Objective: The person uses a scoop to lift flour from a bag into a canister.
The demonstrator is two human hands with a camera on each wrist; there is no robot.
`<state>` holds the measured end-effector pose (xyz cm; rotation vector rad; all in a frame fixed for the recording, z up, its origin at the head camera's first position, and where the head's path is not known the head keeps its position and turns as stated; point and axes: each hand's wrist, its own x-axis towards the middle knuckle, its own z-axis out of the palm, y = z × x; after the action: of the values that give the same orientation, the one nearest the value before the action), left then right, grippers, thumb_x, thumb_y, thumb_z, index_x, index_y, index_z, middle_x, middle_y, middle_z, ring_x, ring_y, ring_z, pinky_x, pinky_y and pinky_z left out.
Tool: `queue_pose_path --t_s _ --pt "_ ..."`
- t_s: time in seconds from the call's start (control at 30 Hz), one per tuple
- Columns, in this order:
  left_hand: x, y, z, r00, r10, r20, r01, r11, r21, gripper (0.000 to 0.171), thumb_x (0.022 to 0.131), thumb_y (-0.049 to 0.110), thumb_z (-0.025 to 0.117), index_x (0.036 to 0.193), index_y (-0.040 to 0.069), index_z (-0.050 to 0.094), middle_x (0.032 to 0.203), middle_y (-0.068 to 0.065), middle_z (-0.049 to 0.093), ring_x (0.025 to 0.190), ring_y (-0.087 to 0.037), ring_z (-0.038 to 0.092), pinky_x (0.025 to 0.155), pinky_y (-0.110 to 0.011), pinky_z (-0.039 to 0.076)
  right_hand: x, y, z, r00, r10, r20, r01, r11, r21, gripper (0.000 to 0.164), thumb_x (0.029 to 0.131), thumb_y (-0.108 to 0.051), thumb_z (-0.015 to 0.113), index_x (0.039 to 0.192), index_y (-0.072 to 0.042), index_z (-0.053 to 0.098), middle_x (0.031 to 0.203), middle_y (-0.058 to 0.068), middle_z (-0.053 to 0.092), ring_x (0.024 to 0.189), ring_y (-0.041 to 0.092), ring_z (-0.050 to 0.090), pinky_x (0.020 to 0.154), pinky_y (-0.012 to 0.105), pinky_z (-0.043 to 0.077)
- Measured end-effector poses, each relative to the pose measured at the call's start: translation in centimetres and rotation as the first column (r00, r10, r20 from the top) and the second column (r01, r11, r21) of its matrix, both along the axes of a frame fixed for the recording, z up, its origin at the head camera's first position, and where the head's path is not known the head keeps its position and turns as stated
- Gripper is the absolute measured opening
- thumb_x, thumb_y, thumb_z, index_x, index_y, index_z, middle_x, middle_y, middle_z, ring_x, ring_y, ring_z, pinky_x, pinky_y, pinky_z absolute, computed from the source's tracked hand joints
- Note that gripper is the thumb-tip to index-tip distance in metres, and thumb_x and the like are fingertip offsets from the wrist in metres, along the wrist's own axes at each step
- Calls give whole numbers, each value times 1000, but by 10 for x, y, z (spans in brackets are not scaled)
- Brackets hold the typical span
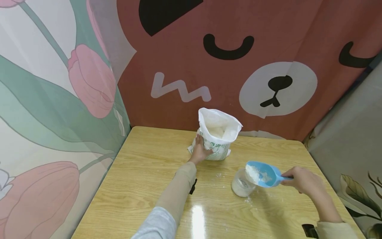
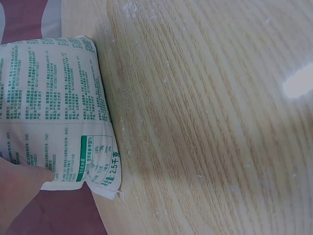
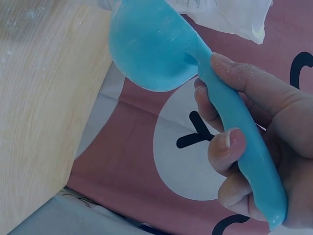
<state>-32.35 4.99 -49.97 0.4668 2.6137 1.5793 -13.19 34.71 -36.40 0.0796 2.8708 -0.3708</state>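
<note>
A white bag of flour (image 1: 219, 146) with green print stands unsealed at the back of the table. My left hand (image 1: 200, 152) holds its left side, thumb across the front; in the left wrist view that thumb (image 2: 22, 183) lies against the printed bag (image 2: 54, 98). My right hand (image 1: 307, 181) grips the handle of a blue scoop (image 1: 270, 172) that carries white flour. In the right wrist view, the fingers of my right hand (image 3: 274, 112) curl round the scoop's handle (image 3: 239, 122). Below the scoop's front edge is a clear jar (image 1: 242, 186) with white powder inside, partly covered by the scoop.
The wooden table (image 1: 143, 159) has white powder specks around the jar and the bag. A curtain with a bear print (image 1: 179, 66) hangs right behind its back edge. Printed tulip fabric (image 1: 89, 79) closes off the left side, and more fabric (image 1: 352, 132) hangs at the right.
</note>
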Motion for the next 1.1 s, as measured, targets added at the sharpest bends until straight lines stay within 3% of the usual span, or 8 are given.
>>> queue_pose_path --t_s 0.13,0.37,1.1 --pt "0 0 -1 1000 -1 0 1 1000 4 97 80 16 72 143 -7 2 151 -21 -7 138 -36 -2 109 -41 16 0 -2 0 1000 2 -5 -2 1000 9 33 79 -25 71 105 -5 70 73 -2 64 48 16 47 42 30 34" --pt "-1 -1 -3 1000 -6 16 6 1000 18 98 81 16 71 144 -4 -1 151 -19 -9 138 -34 -5 109 -41 16 1 -4 -4 996 44 -79 -40 998 54 34 75 -26 74 102 -6 72 90 14 68 56 13 49 43 30 32" --pt "-1 0 -1 1000 -14 8 13 1000 8 97 82 16 70 144 -5 0 151 -19 -10 138 -34 -5 109 -40 17 3 -5 -9 984 91 -155 -78 993 89 30 73 -21 75 98 -5 73 86 15 68 50 12 45 41 29 30"
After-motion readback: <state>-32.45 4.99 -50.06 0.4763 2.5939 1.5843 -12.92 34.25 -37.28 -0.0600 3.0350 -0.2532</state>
